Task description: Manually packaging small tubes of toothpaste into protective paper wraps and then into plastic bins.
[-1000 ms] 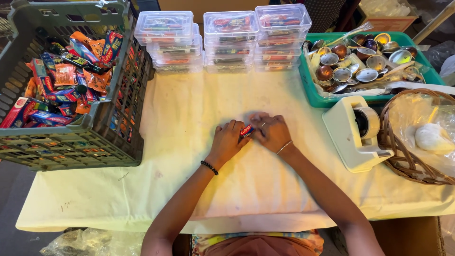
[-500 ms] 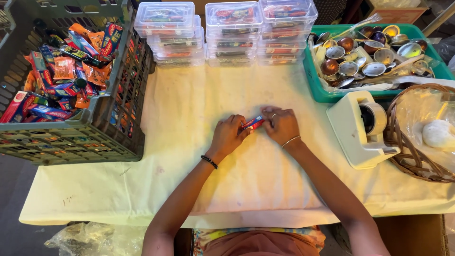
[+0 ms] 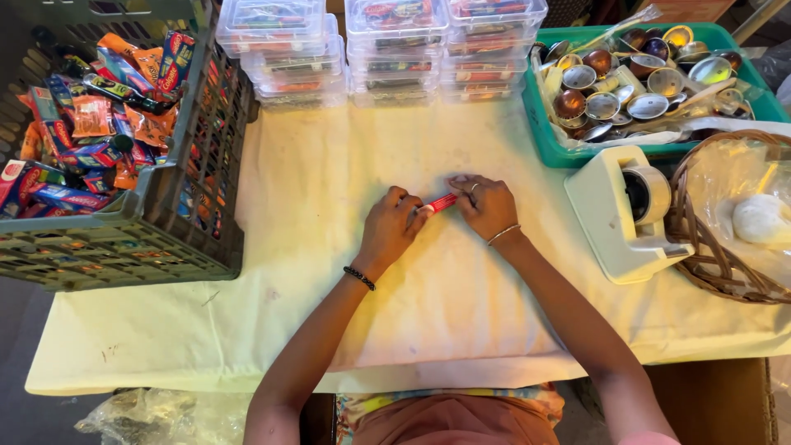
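Head view, left hand (image 3: 389, 228) and right hand (image 3: 486, 206) both pinching small red packet (image 3: 442, 203) (ends only), cream tablecloth (image 3: 329, 181).

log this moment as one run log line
left hand: holds small red packet | right hand: holds same packet | surface: cream tablecloth | nearby: grey crate, white tape dispenser

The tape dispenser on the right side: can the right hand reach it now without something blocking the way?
Probably yes. The tape dispenser stands on the cloth just beyond the right hand, with only bare cloth between them. But that hand and the left hand together hold a small red packet, so it is not free.
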